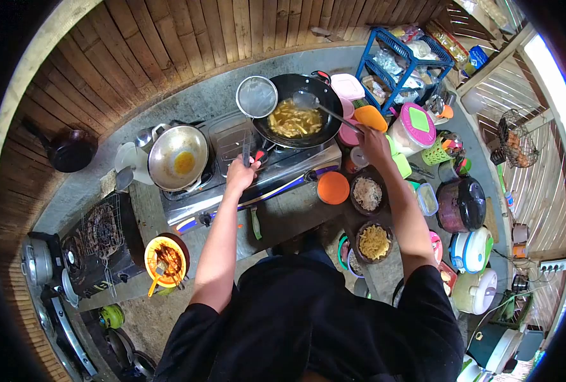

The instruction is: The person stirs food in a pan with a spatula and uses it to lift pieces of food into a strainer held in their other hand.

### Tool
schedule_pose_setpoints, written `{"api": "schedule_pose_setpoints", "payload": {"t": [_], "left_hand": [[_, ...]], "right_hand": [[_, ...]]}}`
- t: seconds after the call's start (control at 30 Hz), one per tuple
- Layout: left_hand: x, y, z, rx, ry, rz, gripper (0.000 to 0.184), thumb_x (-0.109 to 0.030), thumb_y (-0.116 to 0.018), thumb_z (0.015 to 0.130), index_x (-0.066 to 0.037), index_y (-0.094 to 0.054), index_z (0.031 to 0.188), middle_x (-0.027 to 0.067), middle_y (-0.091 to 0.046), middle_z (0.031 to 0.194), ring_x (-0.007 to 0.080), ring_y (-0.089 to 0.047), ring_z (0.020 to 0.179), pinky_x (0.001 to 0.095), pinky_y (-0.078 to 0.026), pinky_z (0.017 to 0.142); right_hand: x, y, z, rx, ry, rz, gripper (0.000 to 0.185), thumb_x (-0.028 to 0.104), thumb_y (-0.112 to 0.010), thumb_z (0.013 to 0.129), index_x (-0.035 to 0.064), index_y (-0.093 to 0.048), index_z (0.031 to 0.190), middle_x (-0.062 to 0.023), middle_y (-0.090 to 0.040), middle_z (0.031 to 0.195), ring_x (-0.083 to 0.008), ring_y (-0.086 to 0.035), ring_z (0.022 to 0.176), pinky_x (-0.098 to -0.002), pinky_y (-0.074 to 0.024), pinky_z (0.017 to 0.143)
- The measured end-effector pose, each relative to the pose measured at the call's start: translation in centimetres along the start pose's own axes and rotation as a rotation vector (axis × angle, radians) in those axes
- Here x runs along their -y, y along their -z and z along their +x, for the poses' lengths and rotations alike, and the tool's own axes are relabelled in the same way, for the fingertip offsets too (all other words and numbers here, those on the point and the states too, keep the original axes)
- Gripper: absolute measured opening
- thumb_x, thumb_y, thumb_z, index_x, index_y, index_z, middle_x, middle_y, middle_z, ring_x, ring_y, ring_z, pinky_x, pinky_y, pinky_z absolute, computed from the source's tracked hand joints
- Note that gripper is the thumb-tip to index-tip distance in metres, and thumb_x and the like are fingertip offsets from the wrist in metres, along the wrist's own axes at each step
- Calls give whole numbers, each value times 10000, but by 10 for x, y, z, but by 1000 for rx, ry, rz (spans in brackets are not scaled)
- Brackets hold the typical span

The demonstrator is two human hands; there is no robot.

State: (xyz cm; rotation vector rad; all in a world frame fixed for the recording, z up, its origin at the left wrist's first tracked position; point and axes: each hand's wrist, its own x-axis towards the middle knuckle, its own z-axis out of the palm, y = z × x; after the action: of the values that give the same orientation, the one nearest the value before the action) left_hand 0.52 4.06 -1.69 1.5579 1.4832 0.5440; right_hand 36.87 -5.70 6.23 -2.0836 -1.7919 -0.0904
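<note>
My left hand (pixel 242 174) is closed on the handle of a round mesh strainer (pixel 257 97), whose bowl hangs over the left edge of a black wok (pixel 324 135). In the wok, yellow-brown strips (pixel 294 121) lie in bubbling oil. My right hand (pixel 373 144) grips the long handle of a metal spatula (pixel 306 100), its head at the food in the wok. The wok stands on the right side of a gas stove (pixel 251 184). On the left burner sits a silver pan (pixel 178 158) with a little yellow oil inside.
An orange bowl of red sauce (pixel 166 260) stands at the left front. Right of the stove are an orange lid (pixel 332 188), a bowl of white shreds (pixel 367 193) and a bowl of yellow pieces (pixel 373 242). A blue rack (pixel 410 63) stands behind, near a pink-lidded tub (pixel 413 127).
</note>
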Motion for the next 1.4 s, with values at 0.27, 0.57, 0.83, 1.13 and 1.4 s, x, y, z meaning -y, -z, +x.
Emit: {"api": "schedule_pose_setpoints", "payload": {"t": [0.27, 0.57, 0.83, 1.13, 1.4], "left_hand": [[0, -1, 1, -8, 21, -34, 253, -236, -737, 827, -68, -585, 938, 94, -679, 709, 181, -674, 596, 345, -507, 609], [-3, 2, -1, 1, 23, -48, 253, -228, -739, 829, -65, -578, 937, 95, -681, 725, 181, -671, 585, 343, -509, 586], [-2, 3, -1, -2, 9, 9, 259, -242, -738, 830, -64, -589, 947, 94, -683, 725, 181, -677, 599, 339, -506, 600], [4, -1, 4, 0, -1, -39, 255, -246, -735, 831, -66, -591, 940, 87, -676, 695, 180, -672, 593, 343, -504, 605], [6, -1, 5, -7, 4, -5, 252, -250, -732, 831, -74, -585, 935, 87, -673, 688, 182, -674, 595, 346, -506, 608]], "right_hand": [[-2, -39, 9, -39, -117, -65, 244, 194, -520, 918, 65, -638, 1088, -213, -664, 908, -400, -645, 838, -477, -516, 705], [-1, -30, 3, 440, -272, 587, 226, 178, -578, 944, 40, -670, 1098, -7, -622, 771, -101, -540, 678, -282, -442, 611], [3, -2, -10, 584, -393, 790, 288, 131, -609, 919, 14, -649, 1179, 19, -571, 720, -80, -472, 634, -271, -381, 547], [9, 27, -33, 450, -263, 646, 285, 114, -602, 915, 29, -644, 1184, -2, -614, 802, -85, -508, 688, -270, -435, 616], [-23, 1, -24, 142, -64, 332, 322, 141, -597, 897, 71, -622, 1210, -140, -688, 976, -257, -662, 868, -380, -509, 754]]}}
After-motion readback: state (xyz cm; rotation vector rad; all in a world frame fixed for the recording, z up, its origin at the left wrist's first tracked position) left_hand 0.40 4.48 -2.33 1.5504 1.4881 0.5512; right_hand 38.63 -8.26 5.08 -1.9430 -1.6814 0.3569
